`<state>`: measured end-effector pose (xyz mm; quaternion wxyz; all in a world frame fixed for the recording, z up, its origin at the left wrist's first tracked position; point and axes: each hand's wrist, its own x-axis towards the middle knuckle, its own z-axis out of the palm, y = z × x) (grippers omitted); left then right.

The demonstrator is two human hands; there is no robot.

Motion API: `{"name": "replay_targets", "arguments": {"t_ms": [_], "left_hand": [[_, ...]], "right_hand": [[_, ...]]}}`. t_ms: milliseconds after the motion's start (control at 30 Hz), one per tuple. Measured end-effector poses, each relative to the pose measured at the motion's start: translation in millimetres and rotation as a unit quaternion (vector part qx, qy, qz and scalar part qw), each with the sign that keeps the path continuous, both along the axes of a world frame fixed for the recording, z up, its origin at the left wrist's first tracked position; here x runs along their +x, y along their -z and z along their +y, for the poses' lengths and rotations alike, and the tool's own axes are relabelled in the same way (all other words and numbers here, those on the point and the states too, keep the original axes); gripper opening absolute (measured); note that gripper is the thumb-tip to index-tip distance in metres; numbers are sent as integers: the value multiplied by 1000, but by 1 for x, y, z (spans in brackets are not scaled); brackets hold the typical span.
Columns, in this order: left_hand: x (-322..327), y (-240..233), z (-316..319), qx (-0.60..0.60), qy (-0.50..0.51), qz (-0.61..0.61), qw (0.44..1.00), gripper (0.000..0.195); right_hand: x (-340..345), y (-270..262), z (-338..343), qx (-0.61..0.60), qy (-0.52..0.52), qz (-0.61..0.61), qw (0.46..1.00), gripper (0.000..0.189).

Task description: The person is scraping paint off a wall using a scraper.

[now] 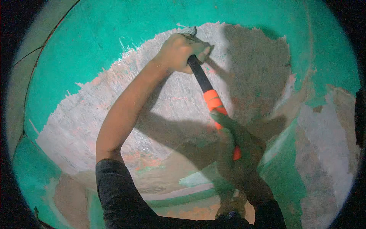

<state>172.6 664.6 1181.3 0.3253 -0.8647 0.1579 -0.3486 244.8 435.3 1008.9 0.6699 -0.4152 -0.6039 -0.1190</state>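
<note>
A long-handled scraper with a black and orange handle [203,75] runs diagonally in front of a wall with green paint [100,31]. My left hand [181,51] grips its upper end, close to the blade, which is partly hidden behind the fingers. Lower down, in shadow, my right hand [237,148] is wrapped around the orange part of the handle. Behind both hands spreads a large pale patch of bare wall [177,106], ragged along its upper edge where it meets the green paint.
Another pale patch of wall [321,143] lies at the right. A green band [183,199] crosses below the large patch. Dark cracks or seams [37,61] run down the far left. Shadows of the arms fall over the wall.
</note>
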Motion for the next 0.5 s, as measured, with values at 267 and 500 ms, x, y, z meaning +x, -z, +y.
{"name": "replay_targets", "arguments": {"t_ms": [267, 500], "left_hand": [[-19, 15, 14, 56, -9, -37, 998, 14], [-18, 0, 11, 13, -14, -38, 999, 19]], "right_hand": [[-6, 16, 15, 12, -14, 5, 1000, 32], [-10, 7, 16, 25, -20, 11, 999, 36]]}}
